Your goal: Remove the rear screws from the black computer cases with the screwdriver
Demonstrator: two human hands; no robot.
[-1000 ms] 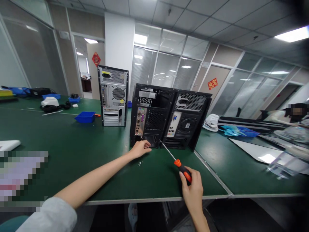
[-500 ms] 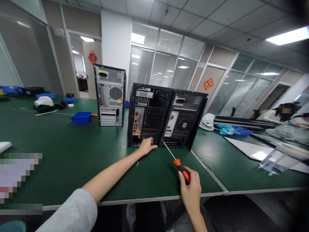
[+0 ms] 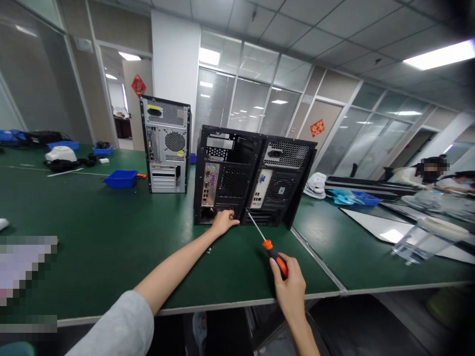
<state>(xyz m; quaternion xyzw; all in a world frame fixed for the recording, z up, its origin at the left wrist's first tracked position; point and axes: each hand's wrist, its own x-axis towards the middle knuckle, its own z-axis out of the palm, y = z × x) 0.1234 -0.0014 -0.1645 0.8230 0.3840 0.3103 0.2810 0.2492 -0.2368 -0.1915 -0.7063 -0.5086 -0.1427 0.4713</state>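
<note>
"Both were gripping something?"

"Your right hand [image 3: 290,283] was, around the screwdriver [image 3: 273,256], tip by the left black computer case [image 3: 232,182] on the bench [image 3: 148,232]; your left hand [image 3: 223,221] was at that case's lower rear, hold unclear."

"Which step?"

"Probably screw work; next called for a squarely seated tip."

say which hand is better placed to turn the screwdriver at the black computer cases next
Right, most likely: the right hand grips the screwdriver, its tip near the lower seam between the two black computer cases. The left hand is at the bottom of one, with no tool visible.
</note>
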